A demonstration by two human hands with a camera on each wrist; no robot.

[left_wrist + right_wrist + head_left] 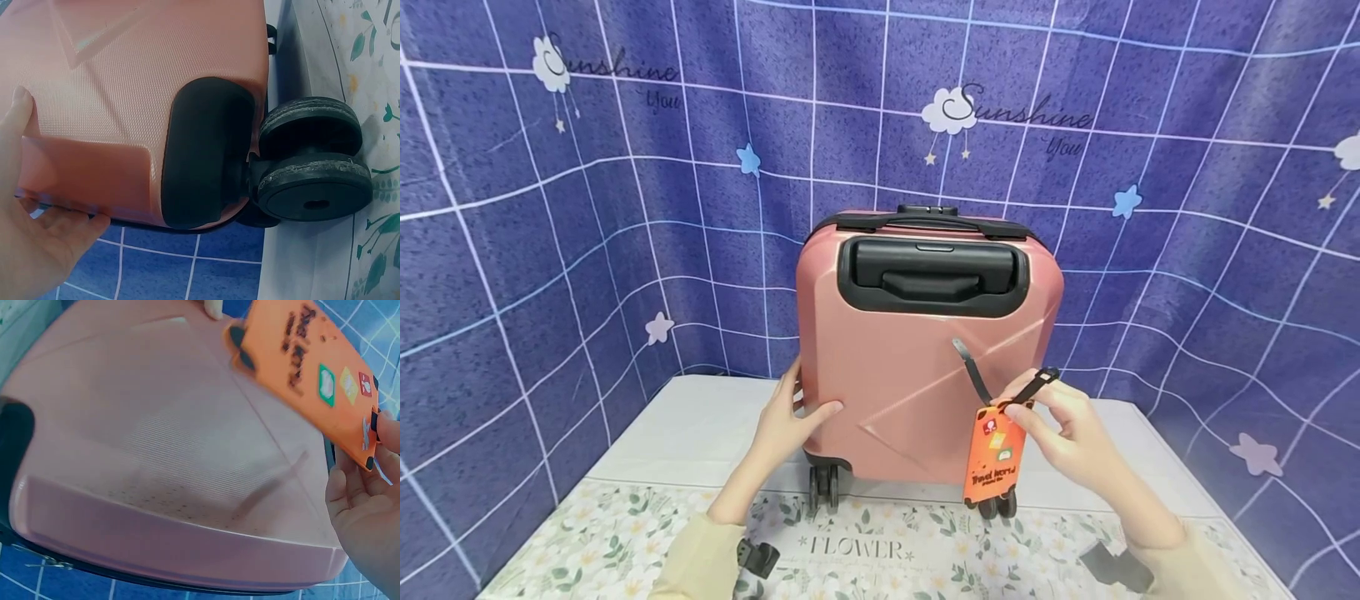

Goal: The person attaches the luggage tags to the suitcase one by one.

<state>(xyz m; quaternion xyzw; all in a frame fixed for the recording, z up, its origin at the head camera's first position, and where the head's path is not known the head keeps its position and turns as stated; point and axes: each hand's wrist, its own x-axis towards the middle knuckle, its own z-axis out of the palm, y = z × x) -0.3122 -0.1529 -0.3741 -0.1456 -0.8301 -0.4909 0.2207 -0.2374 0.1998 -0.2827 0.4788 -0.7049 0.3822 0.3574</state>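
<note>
Currently my L hand (792,417) grips side of upright pink hard-shell suitcase (910,375); my R hand (1070,429) pinches orange luggage tag (995,458) before its lower R front. Risks: slack pinch prob. drops tag; eased L grip may let casters (315,184) roll.

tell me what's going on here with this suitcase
A person is handling a pink suitcase that stands upright on its wheels. The left hand grips its side, thumb on the front. The right hand pinches an orange luggage tag in front of the suitcase. The tag's black strap is unfastened, its two ends apart, and isn't looped around the top handle.
</note>
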